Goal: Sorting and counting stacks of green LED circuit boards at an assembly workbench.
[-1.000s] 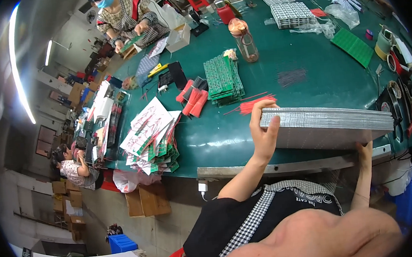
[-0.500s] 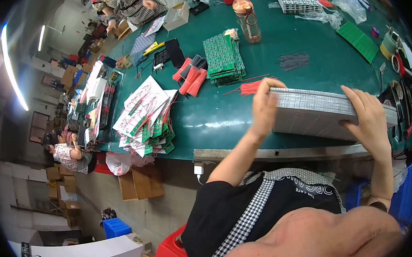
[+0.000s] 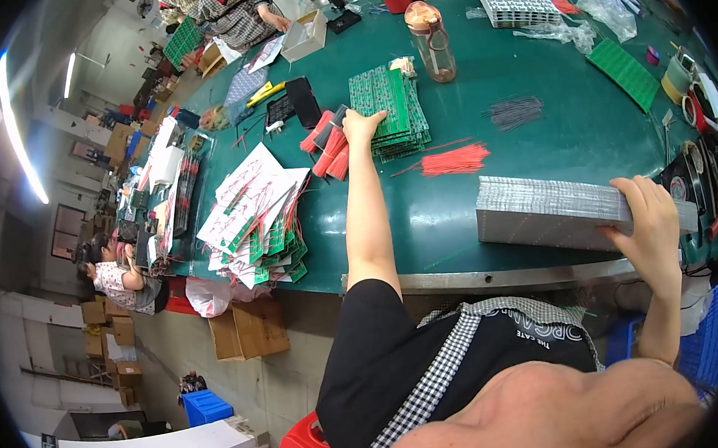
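Fingers of the right hand are curling over the grey stack of panels at the green table's near edge; farther off, the outstretched left hand is pressing loosely spread fingers onto the green circuit boards.

Person wears a black short-sleeved top with black-and-white checked trim; forearms and both hands bare.

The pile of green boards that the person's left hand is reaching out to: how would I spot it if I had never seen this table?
Look at the big green table, at its middle, just left of the clear bottle with a pink cap. There lies the stack of green circuit boards, with the left hand on its near left corner. Red bundles lie beside it; it alone is flat, green and fanned.
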Tool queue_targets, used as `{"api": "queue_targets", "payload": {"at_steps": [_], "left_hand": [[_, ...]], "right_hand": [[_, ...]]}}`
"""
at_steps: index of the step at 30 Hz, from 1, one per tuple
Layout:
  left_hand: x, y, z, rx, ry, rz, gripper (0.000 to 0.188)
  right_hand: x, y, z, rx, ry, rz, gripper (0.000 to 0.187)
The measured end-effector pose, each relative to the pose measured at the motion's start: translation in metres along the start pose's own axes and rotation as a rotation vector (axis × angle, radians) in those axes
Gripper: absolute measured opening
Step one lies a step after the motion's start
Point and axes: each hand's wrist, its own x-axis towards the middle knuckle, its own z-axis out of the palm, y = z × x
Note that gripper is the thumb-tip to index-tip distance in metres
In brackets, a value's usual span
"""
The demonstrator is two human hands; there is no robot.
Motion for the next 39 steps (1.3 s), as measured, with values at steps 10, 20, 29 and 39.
{"api": "queue_targets", "payload": {"at_steps": [10,20,29,39], "left_hand": [[-0.023,0.036,-0.004,-0.619,0.013,-0.054,0.048],[-0.008,0.031,-0.020,-0.747,-0.023,-0.271,0.049],[-0.002,0.055,-0.054,0.166,0.475,0.599,0.030],[0.010,0.073,-0.147,1.052,0.833,1.130,0.023]], "right_hand": [[-0.009,0.000,0.000,-0.027,-0.030,0.022,0.053],[-0.011,-0.002,-0.001,0.006,-0.055,0.038,0.057],[-0.012,-0.008,-0.003,-0.014,-0.038,0.037,0.051],[-0.026,-0.010,-0.004,0.010,0.001,0.014,0.053]]}}
